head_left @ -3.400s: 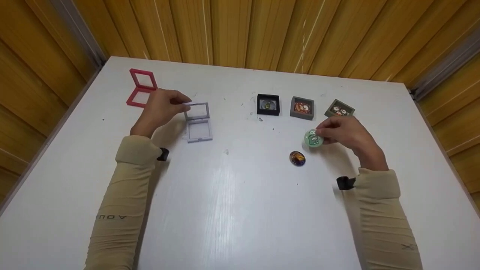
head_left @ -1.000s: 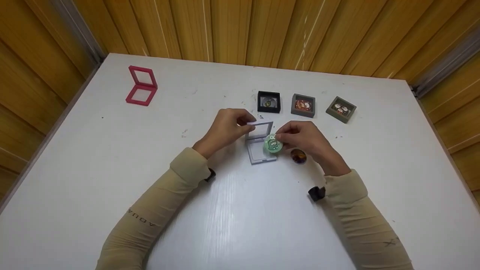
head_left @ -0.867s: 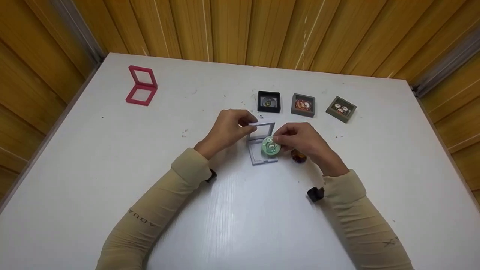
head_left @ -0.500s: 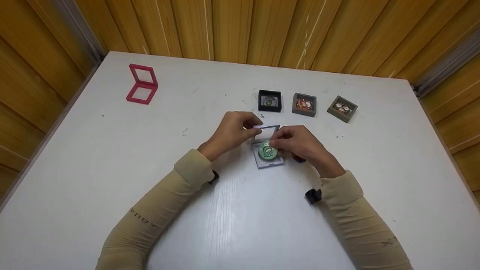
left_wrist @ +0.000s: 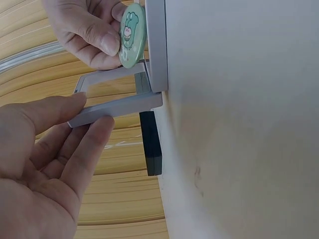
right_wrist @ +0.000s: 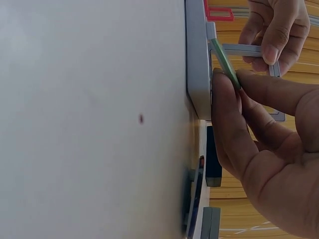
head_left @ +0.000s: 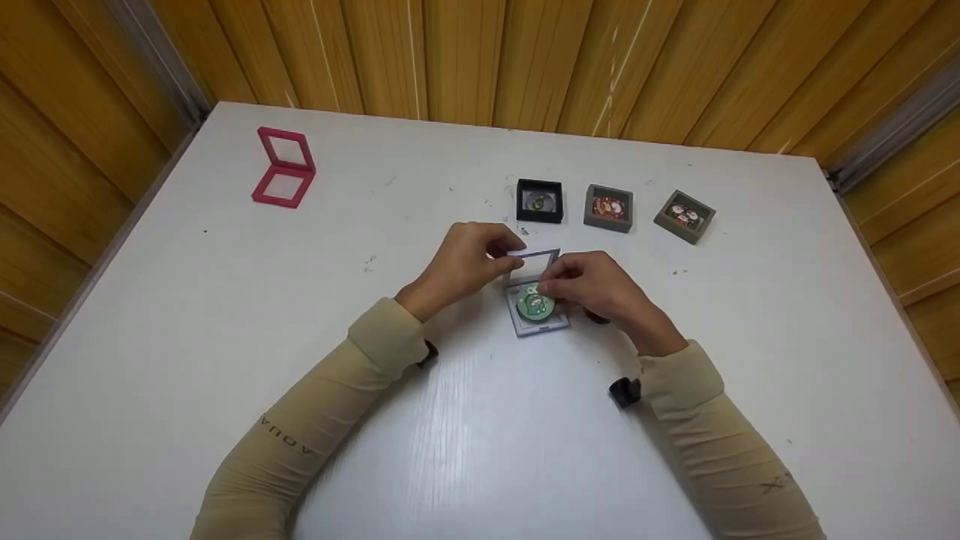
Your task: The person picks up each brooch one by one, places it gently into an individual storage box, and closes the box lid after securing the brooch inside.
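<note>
My left hand (head_left: pixel 469 261) pinches the raised lid of a pale lilac hinged display frame (head_left: pixel 543 329), thumb on one side and fingers on the other in the left wrist view. The frame's base lies flat on the table. A round green badge (head_left: pixel 535 306) with a cartoon figure is held by its edge between the thumb and fingers of my right hand (head_left: pixel 606 291). In the right wrist view the badge (right_wrist: pixel 225 64) tilts, its far edge right at the base. A dark round badge (head_left: pixel 597 316) lies on the table, mostly hidden under my right hand.
A red hinged frame (head_left: pixel 279 201) stands unfolded at the back left. Behind my hands are a black frame (head_left: pixel 540 217), a grey frame (head_left: pixel 608 223) and an olive frame (head_left: pixel 679 232), each with a picture badge inside. A yellow slatted wall (head_left: pixel 480 60) borders the white table (head_left: pixel 480 465).
My left hand has brought the lilac frame from the left to the table's middle. My right hand has carried the green badge leftward and lowered it over the frame's base. The last half second shows little motion.
</note>
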Demonstrator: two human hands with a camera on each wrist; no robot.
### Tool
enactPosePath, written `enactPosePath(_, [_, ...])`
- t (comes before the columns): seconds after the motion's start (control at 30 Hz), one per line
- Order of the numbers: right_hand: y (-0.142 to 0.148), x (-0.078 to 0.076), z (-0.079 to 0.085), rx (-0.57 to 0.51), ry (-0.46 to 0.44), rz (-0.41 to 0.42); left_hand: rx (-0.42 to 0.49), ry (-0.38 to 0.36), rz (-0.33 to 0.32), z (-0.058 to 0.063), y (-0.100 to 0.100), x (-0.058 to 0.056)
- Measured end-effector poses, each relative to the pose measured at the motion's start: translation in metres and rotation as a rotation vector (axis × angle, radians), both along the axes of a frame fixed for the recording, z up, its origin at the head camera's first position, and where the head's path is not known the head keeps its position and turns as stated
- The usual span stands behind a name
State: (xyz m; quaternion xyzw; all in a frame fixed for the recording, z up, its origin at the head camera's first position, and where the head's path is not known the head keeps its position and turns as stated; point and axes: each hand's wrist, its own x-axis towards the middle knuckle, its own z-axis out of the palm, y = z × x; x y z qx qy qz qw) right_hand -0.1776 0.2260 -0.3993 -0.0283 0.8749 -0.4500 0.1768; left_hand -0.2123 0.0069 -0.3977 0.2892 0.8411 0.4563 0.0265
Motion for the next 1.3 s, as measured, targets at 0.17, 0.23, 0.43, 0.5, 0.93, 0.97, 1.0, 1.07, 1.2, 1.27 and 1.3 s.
enactPosePath(0.17, [0.0006,-0.0005,-0.0009,0.022,0.010,-0.003,-0.002,0.002,-0.002,0.0005,0.0000,0.0001])
enactPosePath(0.23, [0.0008,-0.0005,-0.0012,0.026,0.014,-0.002,-0.001,0.003,-0.004,0.0004,0.0002,0.0000])
enactPosePath(0.43, [0.0007,0.0001,-0.0003,0.025,0.019,0.002,-0.008,0.001,-0.006,0.0006,0.0006,0.0002])
enactPosePath(0.5, [0.0011,0.0002,0.0004,0.036,0.030,0.010,-0.010,0.004,-0.004,0.0010,0.0006,0.0004])
enactPosePath(0.93, [0.0036,0.0005,0.0044,0.070,0.027,-0.005,0.007,0.016,-0.007,0.0005,-0.0005,0.0022])
enactPosePath(0.97, [0.0041,0.0004,0.0048,0.074,0.025,-0.013,0.007,0.015,-0.007,0.0005,-0.0004,0.0022])
enactPosePath(1.0, [0.0047,0.0003,0.0050,0.073,0.025,-0.019,0.008,0.012,-0.007,0.0004,-0.0002,0.0022])
enactPosePath(1.07, [0.0058,0.0003,0.0055,0.074,0.024,-0.036,0.007,0.010,-0.008,0.0005,0.0000,0.0023])
enactPosePath(1.2, [0.0070,0.0003,0.0049,0.070,0.010,-0.065,0.003,0.017,-0.008,0.0002,0.0006,0.0020])
enactPosePath(1.27, [0.0070,0.0002,0.0039,0.068,-0.004,-0.074,-0.001,0.027,-0.007,0.0001,0.0008,0.0017])
enactPosePath(1.3, [0.0068,0.0000,0.0032,0.064,-0.011,-0.076,-0.003,0.030,-0.007,0.0001,0.0010,0.0017])
